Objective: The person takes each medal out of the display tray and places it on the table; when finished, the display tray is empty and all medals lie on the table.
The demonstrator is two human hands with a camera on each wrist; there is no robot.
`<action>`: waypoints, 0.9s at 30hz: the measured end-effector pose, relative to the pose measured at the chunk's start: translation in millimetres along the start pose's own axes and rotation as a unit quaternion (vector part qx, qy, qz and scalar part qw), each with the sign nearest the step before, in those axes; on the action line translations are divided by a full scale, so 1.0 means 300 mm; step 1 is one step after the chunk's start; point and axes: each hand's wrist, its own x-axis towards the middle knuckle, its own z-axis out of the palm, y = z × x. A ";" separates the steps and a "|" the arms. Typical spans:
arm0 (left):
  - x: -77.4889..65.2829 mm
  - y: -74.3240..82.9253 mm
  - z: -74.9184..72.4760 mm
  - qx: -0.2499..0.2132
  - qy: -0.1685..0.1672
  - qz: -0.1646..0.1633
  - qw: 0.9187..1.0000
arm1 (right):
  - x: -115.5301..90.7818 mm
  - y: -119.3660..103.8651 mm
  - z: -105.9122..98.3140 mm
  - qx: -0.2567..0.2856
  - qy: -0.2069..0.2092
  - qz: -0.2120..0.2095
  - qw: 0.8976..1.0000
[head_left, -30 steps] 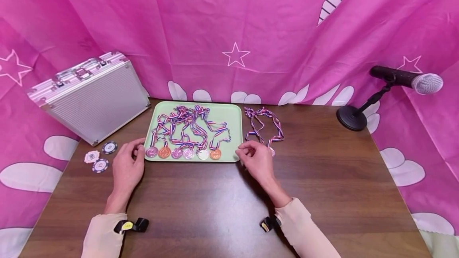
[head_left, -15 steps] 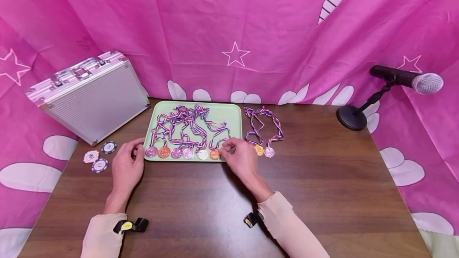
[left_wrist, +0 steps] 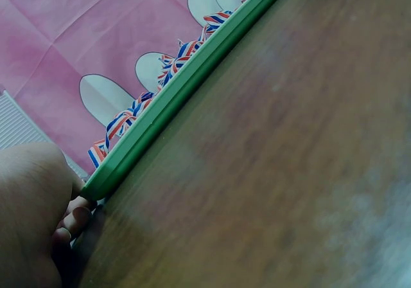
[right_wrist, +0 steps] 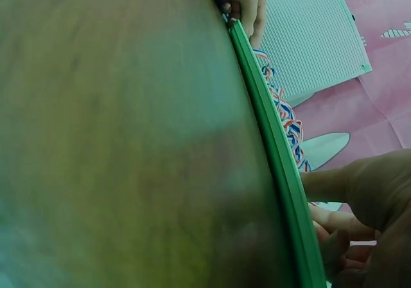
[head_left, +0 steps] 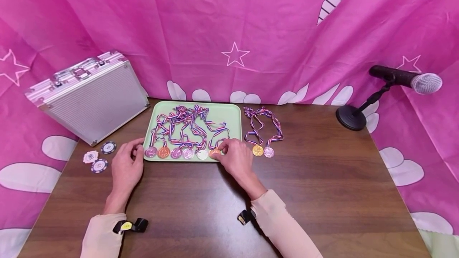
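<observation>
A pale green tray (head_left: pixel 229 115) bears several medals with tangled striped ribbons (head_left: pixel 186 118); their discs lie in a row along its near edge. My left hand (head_left: pixel 128 166) holds the tray's left end, its curled fingers at the near corner in the left wrist view. At the row's right end, my right hand (head_left: pixel 236 158) pinches the edge of an orange-bronze medal (head_left: pixel 214 152) between thumb and index finger, covering part of it. Beyond the tray's right side, a gold medal (head_left: pixel 257 150) and a silvery pink medal (head_left: pixel 269 152) lie on the table.
A silver aluminium case (head_left: pixel 93 102) stands at the back left, with three poker chips (head_left: pixel 99 165) before it. A microphone on a black stand (head_left: pixel 350 117) is at the right rear. Pink printed cloth (head_left: pixel 201 31) hangs behind the wooden table (head_left: pixel 193 210).
My right hand has moved left from the tray's right corner to the bronze medal, uncovering the gold and silvery pink medals. My left hand and the tray have stayed in place.
</observation>
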 end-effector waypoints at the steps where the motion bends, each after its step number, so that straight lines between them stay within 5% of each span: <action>1: 0.001 0.000 -0.002 0.000 0.000 0.001 1.000 | 0.008 0.014 0.018 0.003 -0.005 0.003 1.000; 10: -0.004 -0.006 -0.007 0.003 0.003 0.003 1.000 | 0.045 0.063 0.052 0.012 -0.074 0.062 0.995; 16: -0.001 0.000 -0.005 -0.002 0.009 0.016 1.000 | 0.015 0.027 -0.012 0.128 -0.014 0.053 0.990; 19: 0.002 0.003 -0.005 -0.003 0.015 0.020 1.000 | 0.008 -0.010 -0.079 0.243 -0.005 0.052 0.969; 23: 0.003 0.002 -0.009 -0.001 0.012 0.015 1.000 | 0.020 -0.053 -0.169 0.391 -0.013 0.090 0.916; 27: -0.002 0.002 -0.005 -0.002 0.004 0.010 1.000 | 0.038 -0.078 -0.250 0.451 -0.006 0.103 0.887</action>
